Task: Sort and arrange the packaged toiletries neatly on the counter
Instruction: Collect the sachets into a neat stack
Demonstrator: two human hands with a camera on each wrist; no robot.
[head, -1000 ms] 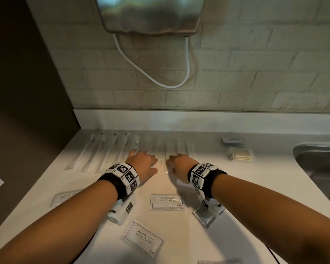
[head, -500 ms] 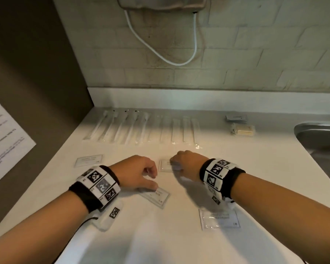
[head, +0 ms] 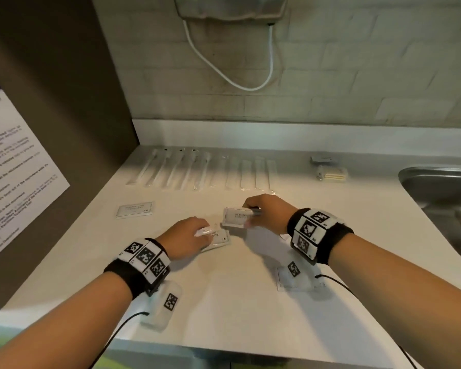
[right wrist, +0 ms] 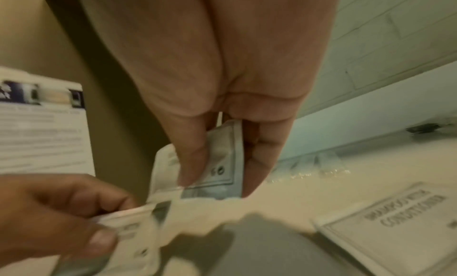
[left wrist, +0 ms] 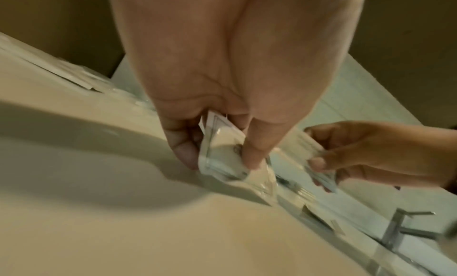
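Note:
Several flat white shampoo-with-conditioner sachets are spread on the pale counter [head: 224, 302]. My left hand [head: 205, 233] pinches one sachet [head: 218, 239] by its edge, low over the counter; the left wrist view shows this sachet [left wrist: 222, 153] between thumb and fingers of the left hand [left wrist: 220, 165]. My right hand [head: 250, 217] holds a second sachet [head: 234, 217] just above the surface, and in the right wrist view the right hand [right wrist: 212, 186] grips it [right wrist: 220, 163]. A third sachet [head: 135, 209] lies at the left. A fourth sachet [head: 284, 282] lies partly hidden under my right wrist.
A row of long clear-wrapped items [head: 197, 171] lines the back of the counter. A small pack of cotton swabs [head: 332, 174] and a dark packet [head: 322, 159] sit at the back right. A steel sink [head: 442, 198] is at the right; a wall with a poster [head: 16, 166] stands left.
Both hands drew back from the wrapped row at the rear to the sachets in the middle. Each hand has taken hold of one sachet and lifted it slightly.

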